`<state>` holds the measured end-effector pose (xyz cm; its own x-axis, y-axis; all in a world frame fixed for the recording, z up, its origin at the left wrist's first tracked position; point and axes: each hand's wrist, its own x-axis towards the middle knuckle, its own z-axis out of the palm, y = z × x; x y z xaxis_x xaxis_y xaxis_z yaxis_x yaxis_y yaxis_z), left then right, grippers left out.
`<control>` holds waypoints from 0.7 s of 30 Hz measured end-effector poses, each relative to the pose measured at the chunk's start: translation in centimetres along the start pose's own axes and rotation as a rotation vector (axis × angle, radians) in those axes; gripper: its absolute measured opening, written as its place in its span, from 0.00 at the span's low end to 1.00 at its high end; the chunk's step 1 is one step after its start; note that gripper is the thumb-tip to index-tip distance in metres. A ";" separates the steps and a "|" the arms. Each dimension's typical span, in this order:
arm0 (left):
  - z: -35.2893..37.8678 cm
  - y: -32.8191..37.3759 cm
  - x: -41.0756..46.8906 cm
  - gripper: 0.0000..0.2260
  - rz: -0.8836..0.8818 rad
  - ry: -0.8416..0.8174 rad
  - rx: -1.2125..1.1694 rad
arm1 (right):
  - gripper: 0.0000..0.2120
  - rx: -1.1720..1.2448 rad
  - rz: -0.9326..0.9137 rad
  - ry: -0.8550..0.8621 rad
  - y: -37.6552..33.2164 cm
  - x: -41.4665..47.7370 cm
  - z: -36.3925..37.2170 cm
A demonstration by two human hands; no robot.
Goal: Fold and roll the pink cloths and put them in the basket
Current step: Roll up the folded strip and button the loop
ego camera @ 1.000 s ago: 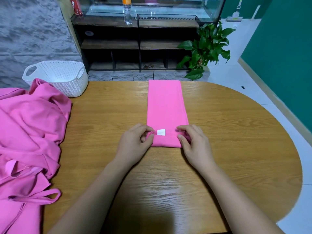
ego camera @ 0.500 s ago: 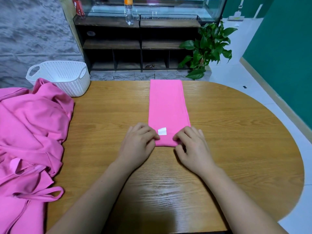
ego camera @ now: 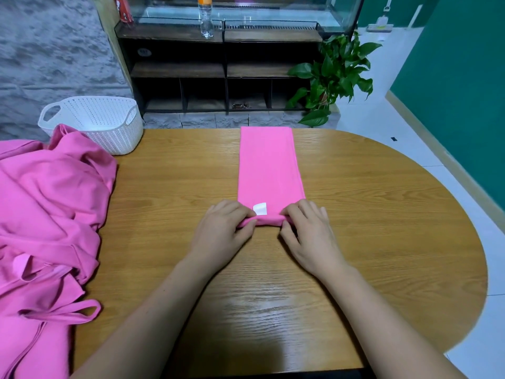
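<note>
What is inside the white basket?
In the white basket only the holed inner wall shows, and nothing pokes above the rim. The bottom is hidden behind the basket's front wall and the heap of pink cloths in front of it.

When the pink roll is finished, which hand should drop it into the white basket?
Probably the left hand: the basket stands far left on the table, its side. The right hand holds the folded cloth farther away.
</note>
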<state>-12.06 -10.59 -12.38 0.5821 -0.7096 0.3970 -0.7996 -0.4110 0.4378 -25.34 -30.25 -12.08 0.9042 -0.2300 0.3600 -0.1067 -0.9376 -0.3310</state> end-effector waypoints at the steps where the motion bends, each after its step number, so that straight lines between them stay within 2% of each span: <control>1: 0.1 -0.1 0.0 0.07 -0.002 0.009 0.000 | 0.05 0.010 -0.003 0.012 0.1 0.0 0.1; 7: -0.1 -0.3 0.3 0.04 -0.084 0.046 -0.108 | 0.05 0.244 0.018 0.056 0.6 0.2 0.2; 12: -0.1 -0.5 0.7 0.05 -0.191 0.062 -0.171 | 0.06 0.431 0.183 0.089 0.3 0.7 -0.2; 17: 0.3 -0.2 1.6 0.02 -0.257 0.105 -0.192 | 0.08 0.412 0.258 0.177 0.1 1.5 0.6; 21: 0.5 0.2 1.7 0.02 -0.258 0.125 -0.157 | 0.08 0.229 0.217 0.226 0.9 1.5 1.0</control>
<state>-11.26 -12.21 -12.06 0.7843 -0.5133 0.3484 -0.5962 -0.4682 0.6522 -23.64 -31.22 -12.69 0.7538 -0.4927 0.4347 -0.1674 -0.7837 -0.5981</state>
